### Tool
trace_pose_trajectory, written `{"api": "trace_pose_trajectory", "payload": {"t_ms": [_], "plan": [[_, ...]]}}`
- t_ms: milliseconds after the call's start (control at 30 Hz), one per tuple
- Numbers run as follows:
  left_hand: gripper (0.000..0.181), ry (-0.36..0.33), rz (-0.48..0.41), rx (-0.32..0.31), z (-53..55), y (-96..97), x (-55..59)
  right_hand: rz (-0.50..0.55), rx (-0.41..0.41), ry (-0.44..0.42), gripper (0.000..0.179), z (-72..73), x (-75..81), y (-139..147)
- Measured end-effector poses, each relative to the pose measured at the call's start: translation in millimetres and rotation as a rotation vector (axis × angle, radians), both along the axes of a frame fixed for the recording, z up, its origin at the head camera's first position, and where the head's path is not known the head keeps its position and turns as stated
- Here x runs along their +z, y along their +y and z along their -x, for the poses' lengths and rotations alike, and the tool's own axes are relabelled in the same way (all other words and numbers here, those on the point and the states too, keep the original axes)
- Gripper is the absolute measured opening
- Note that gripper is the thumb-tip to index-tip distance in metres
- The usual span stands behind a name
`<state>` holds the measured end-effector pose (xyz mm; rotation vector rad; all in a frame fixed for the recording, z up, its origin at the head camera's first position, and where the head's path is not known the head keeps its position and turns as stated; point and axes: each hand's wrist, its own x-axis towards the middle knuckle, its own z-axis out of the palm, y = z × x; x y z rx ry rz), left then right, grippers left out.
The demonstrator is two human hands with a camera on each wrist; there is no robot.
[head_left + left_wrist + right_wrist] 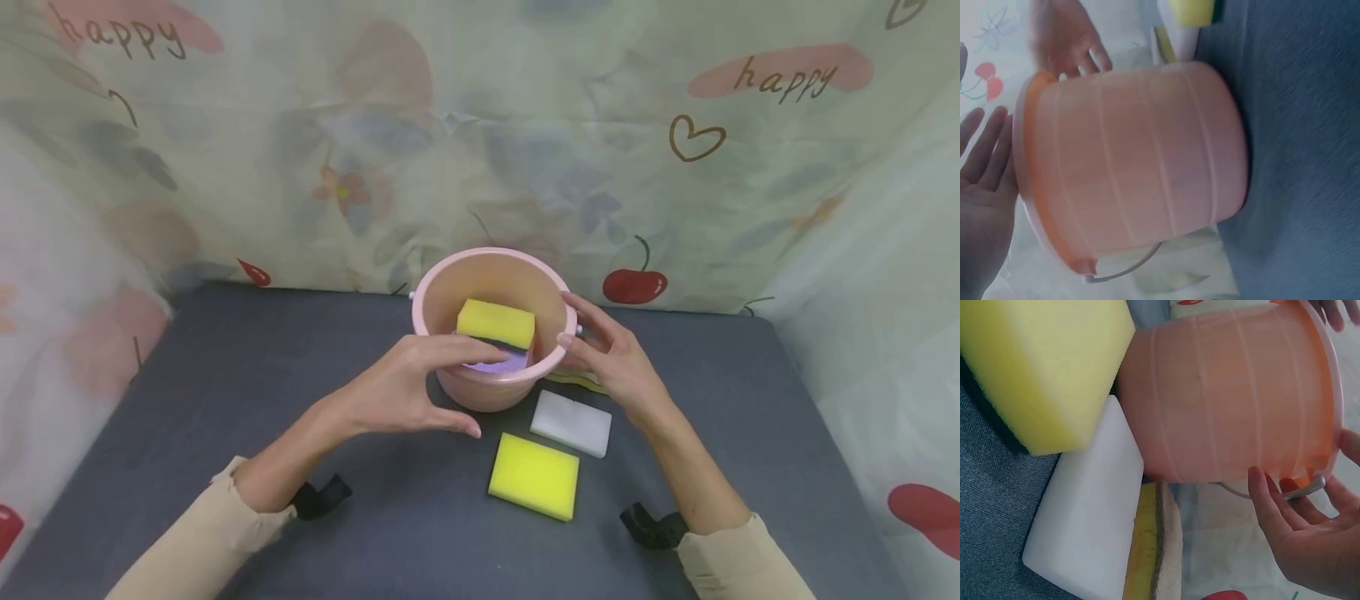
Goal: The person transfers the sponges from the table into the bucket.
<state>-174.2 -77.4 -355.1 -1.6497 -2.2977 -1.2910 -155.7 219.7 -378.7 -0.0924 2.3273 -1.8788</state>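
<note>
A pink bucket [480, 397] stands upright on the table. Inside it a yellow sponge [497, 322] with a dark underside leans above a purple sponge-like block [512, 363]. My right hand [621, 360] holds the bucket's rim at the right, thumb at the edge and fingers along the outer wall by the handle [1310, 489]. My left hand [401, 383] hovers at the front left of the rim, its fingers stretched over the opening and the thumb held apart outside. Nothing shows in its grasp.
In front of the bucket lie a white sponge block [572, 423] and a yellow sponge [534, 477] with a dark green underside. Another sponge [1146, 540], yellow with a pale layer, lies beside the bucket, partly behind my right hand. A printed curtain [465, 167] hangs behind the dark table [262, 400].
</note>
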Motion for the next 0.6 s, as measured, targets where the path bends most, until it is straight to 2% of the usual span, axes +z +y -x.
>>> {"api": "trace_pose_trajectory", "payload": {"t_ms": [400, 500, 600], "plan": [[0.064, 0.021, -0.158, -0.019, -36.4, -1.5, -25.2, -0.007, -0.003, -0.001, 0.067, 0.7, -1.2, 0], [0.063, -0.004, -0.151, -0.023, -42.2, 0.2, -34.5, -0.005, 0.003, 0.007, 0.065, 1.1, -1.6, 0], [0.064, -0.075, -0.096, -0.027, -44.2, 1.7, -46.9, -0.001, 0.003, 0.006, 0.063, 1.4, -1.7, 0]]}}
